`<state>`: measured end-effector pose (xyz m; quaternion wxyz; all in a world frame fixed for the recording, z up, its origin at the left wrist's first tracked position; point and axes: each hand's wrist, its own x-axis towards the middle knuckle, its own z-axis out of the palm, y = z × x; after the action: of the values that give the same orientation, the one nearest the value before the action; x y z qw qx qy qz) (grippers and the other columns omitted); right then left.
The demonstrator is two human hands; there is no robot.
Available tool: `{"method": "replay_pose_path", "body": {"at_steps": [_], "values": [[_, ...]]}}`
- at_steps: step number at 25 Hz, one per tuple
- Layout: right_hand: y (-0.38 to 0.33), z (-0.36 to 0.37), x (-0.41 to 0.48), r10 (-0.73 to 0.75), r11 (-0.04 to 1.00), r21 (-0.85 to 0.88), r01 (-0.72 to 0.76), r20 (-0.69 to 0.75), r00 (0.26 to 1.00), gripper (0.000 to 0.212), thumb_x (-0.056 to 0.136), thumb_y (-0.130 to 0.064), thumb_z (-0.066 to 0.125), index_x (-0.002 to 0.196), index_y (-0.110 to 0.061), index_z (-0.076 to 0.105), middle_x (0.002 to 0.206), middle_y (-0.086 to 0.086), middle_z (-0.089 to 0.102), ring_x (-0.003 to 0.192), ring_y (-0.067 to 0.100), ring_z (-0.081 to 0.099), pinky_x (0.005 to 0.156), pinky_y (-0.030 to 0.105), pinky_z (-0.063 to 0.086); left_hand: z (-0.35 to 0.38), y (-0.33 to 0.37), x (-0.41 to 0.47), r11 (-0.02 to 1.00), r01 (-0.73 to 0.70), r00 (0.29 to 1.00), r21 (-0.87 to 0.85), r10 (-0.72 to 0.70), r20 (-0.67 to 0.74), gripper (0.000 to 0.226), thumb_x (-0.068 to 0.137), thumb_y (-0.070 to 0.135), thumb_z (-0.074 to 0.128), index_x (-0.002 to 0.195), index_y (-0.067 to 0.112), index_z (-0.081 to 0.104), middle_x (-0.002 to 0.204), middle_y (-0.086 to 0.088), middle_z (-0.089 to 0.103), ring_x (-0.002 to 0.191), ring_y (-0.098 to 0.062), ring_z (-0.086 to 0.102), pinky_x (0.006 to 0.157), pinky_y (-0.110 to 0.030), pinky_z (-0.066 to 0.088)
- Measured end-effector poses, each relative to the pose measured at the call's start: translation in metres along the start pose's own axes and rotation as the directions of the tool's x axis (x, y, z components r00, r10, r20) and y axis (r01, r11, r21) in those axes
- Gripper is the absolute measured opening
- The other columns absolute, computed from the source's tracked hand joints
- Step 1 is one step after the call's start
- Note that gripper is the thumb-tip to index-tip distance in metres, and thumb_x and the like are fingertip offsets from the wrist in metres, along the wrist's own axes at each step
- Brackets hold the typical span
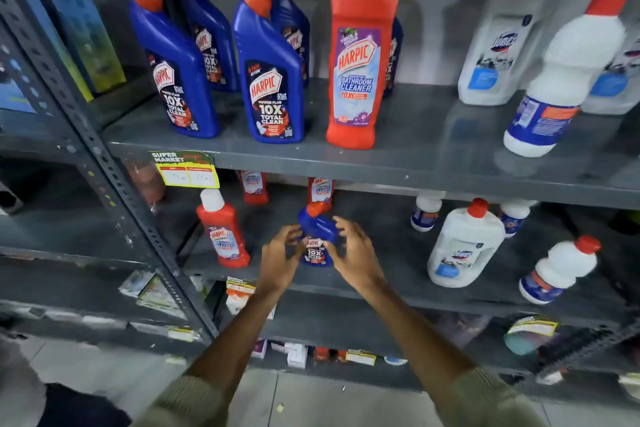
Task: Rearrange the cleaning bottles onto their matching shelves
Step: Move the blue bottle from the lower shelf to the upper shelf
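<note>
A small blue Harpic bottle [317, 224] with an orange-red cap stands on the lower shelf [398, 291], among red bottles. My left hand [278, 255] and my right hand [355, 253] flank it, fingers spread and curved close to its sides, not clasped around it. To its left on that shelf is a red Harpic bottle [223, 230]; two more red ones stand behind. On the upper shelf [398, 163], several blue Harpic bottles [268, 76] stand at the left, with one tall red Harpic bathroom cleaner [358, 66] beside them.
White Domex bottles stand at the right of both shelves, a large one [464, 246] and a small one [557, 270] below, others [561, 76] above. A perforated steel upright [114, 184] rises at the left. Boxes and packets fill the shelves further down.
</note>
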<state>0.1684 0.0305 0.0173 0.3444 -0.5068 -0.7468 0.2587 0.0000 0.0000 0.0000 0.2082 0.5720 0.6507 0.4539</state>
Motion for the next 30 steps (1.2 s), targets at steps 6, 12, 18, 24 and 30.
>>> {"method": "replay_pose_path", "body": {"at_steps": [6, 12, 18, 24, 30], "values": [[0.025, 0.038, 0.051, 0.330, 0.943, -0.029, -0.332, 0.220, 0.918, 0.070, 0.095, -0.013, 0.063, 0.155, -0.009, 0.027, 0.154, 0.017, 0.044, 0.138, 0.036, 0.048, 0.115, 0.046, 0.042, 0.032, -0.020, 0.055, 0.951, 0.308, 0.947, -0.028, -0.303, 0.104, 0.057, 0.090, 0.005, 0.067, 0.142, 0.000, 0.045, 0.132, -0.020, 0.064, 0.123, -0.035, 0.061, 0.109, -0.042, 0.046], [0.019, 0.030, 0.031, 0.298, 0.954, -0.008, -0.299, 0.100, 0.949, 0.050, 0.090, 0.000, 0.063, 0.136, -0.013, 0.051, 0.136, 0.011, 0.060, 0.123, 0.029, 0.061, 0.104, 0.044, 0.050, 0.039, -0.009, 0.039, 0.985, 0.167, 0.986, 0.044, -0.166, -0.028, 0.036, 0.079, -0.004, 0.067, 0.110, 0.012, 0.071, 0.099, -0.007, 0.079, 0.095, -0.030, 0.074, 0.079, -0.029, 0.053], [-0.039, -0.069, -0.024, -0.033, 0.999, 0.010, 0.035, -0.106, 0.994, 0.051, 0.087, 0.003, 0.062, 0.136, -0.009, 0.056, 0.128, 0.011, 0.063, 0.118, 0.029, 0.060, 0.104, 0.040, 0.049, -0.009, 0.087, -0.009, 0.979, -0.179, 0.966, 0.096, 0.194, -0.170, 0.038, 0.076, 0.034, 0.065, 0.114, 0.029, 0.068, 0.073, 0.002, 0.079, 0.062, -0.024, 0.072, 0.059, -0.033, 0.055], [-0.128, -0.195, -0.013, -0.288, 0.952, -0.028, 0.306, -0.423, 0.859, 0.047, 0.092, -0.014, 0.053, 0.139, -0.019, 0.051, 0.116, 0.002, 0.063, 0.105, 0.015, 0.057, 0.095, 0.019, 0.042, -0.057, 0.244, 0.019, 0.823, -0.564, 0.790, -0.068, 0.513, -0.335, 0.033, 0.080, 0.034, 0.065, 0.112, 0.024, 0.068, 0.073, 0.013, 0.076, 0.059, 0.016, 0.062, 0.059, -0.008, 0.047], [-0.126, -0.260, 0.054, -0.232, 0.968, -0.017, 0.249, -0.435, 0.870, 0.043, 0.098, -0.002, 0.051, 0.140, -0.011, 0.053, 0.116, -0.008, 0.059, 0.105, 0.000, 0.056, 0.092, 0.010, 0.043, -0.028, 0.316, 0.076, 0.865, -0.496, 0.840, -0.073, 0.458, -0.292, 0.020, 0.082, 0.024, 0.072, 0.103, 0.022, 0.073, 0.068, 0.002, 0.077, 0.063, -0.009, 0.069, 0.068, -0.035, 0.055]]}}
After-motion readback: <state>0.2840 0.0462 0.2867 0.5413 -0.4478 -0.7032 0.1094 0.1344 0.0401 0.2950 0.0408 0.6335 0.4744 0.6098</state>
